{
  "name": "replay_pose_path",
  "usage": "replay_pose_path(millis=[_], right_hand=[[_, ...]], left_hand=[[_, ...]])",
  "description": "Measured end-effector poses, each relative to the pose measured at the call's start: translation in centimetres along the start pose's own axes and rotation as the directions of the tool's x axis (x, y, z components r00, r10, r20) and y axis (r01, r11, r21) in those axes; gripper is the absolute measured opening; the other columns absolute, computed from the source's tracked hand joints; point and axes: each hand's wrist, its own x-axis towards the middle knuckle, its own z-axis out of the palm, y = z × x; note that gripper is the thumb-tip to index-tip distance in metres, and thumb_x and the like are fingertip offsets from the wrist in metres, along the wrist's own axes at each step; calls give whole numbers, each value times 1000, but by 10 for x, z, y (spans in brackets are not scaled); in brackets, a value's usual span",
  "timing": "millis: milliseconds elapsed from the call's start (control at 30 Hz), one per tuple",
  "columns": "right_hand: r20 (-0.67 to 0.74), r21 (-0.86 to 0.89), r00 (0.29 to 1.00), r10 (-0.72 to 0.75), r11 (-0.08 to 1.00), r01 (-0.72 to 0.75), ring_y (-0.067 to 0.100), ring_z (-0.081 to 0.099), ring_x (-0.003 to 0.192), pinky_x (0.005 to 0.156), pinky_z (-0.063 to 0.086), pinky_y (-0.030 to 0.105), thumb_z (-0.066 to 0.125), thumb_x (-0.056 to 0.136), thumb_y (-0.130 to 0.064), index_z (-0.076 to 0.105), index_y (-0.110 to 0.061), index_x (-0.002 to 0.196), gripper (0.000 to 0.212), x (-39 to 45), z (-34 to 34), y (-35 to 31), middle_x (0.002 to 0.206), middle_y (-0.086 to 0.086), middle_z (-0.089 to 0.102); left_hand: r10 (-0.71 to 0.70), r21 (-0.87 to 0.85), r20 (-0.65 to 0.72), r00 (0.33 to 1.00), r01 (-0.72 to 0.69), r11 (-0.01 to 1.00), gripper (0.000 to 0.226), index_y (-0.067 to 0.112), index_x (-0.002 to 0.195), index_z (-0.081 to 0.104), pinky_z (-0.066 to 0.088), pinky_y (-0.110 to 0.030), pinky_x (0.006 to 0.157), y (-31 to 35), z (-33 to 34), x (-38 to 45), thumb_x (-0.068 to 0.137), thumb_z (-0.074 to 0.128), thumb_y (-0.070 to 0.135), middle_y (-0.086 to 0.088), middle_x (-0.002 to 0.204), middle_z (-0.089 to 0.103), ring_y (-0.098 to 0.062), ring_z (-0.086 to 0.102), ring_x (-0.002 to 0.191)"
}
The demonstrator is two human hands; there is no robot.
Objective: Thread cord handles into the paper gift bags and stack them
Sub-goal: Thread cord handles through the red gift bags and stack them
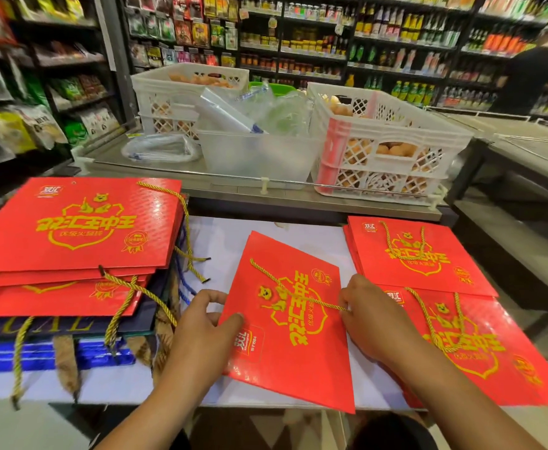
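Your right hand (368, 315) is pinching one end of a gold cord (298, 292) at the right edge of the red bag (293, 323) that lies flat and skewed in the middle of the counter (220, 248), near its front edge. The cord runs up and left across the bag's printed face to a loose end near the bag's upper left edge. Your left hand (206, 323) steadies the bag's left edge, thumb pressed on top and fingers curled beside it.

This reads as the threading step: the cord is being worked at the bag's mouth, though whether its end is already through a hole is hidden behind your fingers.

Finished bags with cord loops showing lie stacked along the counter's right edge (428, 254), with another nearer the front right corner (480, 345). A taller pile of bags (71, 228) sits at the left edge, loose cords trailing from it.

Next, you'll likely need to keep the bag pinned flat with your left hand while the right feeds the cord tip squarely through the hole. The cord is limp, so grip it close to the tip. Once both ends are seated, the bag can go onto the right-hand stack, squared to its edges.
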Motion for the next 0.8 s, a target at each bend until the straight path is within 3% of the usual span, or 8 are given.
replay_pose_path(millis=[67, 133, 233, 300, 467, 567, 667, 800], right_hand=[[-44, 98, 999, -22, 995, 26, 25, 58, 82, 72, 51, 45, 59, 94, -18, 51, -24, 70, 26, 0, -3, 0, 89, -1, 54], [-76, 344, 997, -11, 938, 37, 17, 62, 74, 70, 53, 40, 68, 91, -16, 67, -27, 83, 14, -2, -7, -7, 77, -3, 64], [26, 739, 999, -25, 673, -2, 15, 64, 58, 56, 50, 30, 73, 88, -4, 66, -39, 117, 46, -4, -12, -27, 68, 1, 68], [48, 854, 998, -34, 520, -24, 22, 59, 51, 50, 44, 27, 69, 88, 3, 64, -38, 116, 50, -4, -10, -39, 64, 8, 66], [68, 961, 997, 48, 264, -79, 23, 50, 44, 45, 37, 27, 62, 92, 9, 73, -9, 93, 21, -11, 7, -54, 63, 19, 64], [102, 984, 994, 46, 141, -108, 26, 61, 54, 48, 48, 29, 63, 92, 12, 75, -1, 90, 18, -13, 14, -57, 74, 22, 67], [138, 990, 989, 47, 10, -138, 32, 73, 76, 67, 62, 37, 64, 91, 14, 75, 2, 100, 19, -12, 15, -55, 94, 27, 72], [121, 992, 992, 16, 13, -122, 35, 76, 96, 81, 64, 41, 53, 92, 20, 72, 2, 115, 35, -12, 15, -53, 106, 21, 76]], left_hand=[[-5, -10, -1, 1000, 5, 1000, 16, 20, 103, 60, 60, -61, 72, 0, 1, 3, 96, 67, 8, -10, 79, 78, -34, 76, 69], [-1, -27, 3, 1000, 1, 1000, 15, 19, 105, 59, 60, -64, 74, 1, 3, 4, 97, 66, 9, -10, 81, 79, -35, 76, 72], [5, -27, 59, 998, -3, 1000, 16, 19, 109, 57, 61, -64, 75, 3, 7, 3, 98, 69, 15, -10, 85, 80, -34, 78, 75], [-5, -6, 111, 994, 6, 1000, 23, 21, 113, 58, 62, -61, 75, 2, 6, 2, 96, 72, 16, -7, 87, 80, -30, 78, 78], [-27, 98, 128, 991, 14, 995, 37, 22, 112, 55, 55, -30, 49, 0, -5, 4, 90, 67, -4, -2, 74, 77, -17, 72, 58], [-53, 103, 123, 991, 41, 994, 33, 14, 108, 55, 53, -33, 51, -2, -10, 9, 88, 66, -9, -15, 76, 74, -30, 71, 60], [-74, 98, 126, 989, 62, 993, 30, 11, 104, 55, 56, -45, 61, -2, -12, 15, 85, 66, -10, -25, 85, 72, -46, 71, 68], [-36, 131, 108, 993, 21, 991, 22, 5, 96, 56, 45, -38, 52, -6, -12, 17, 84, 68, -9, -16, 73, 64, -29, 59, 53]])
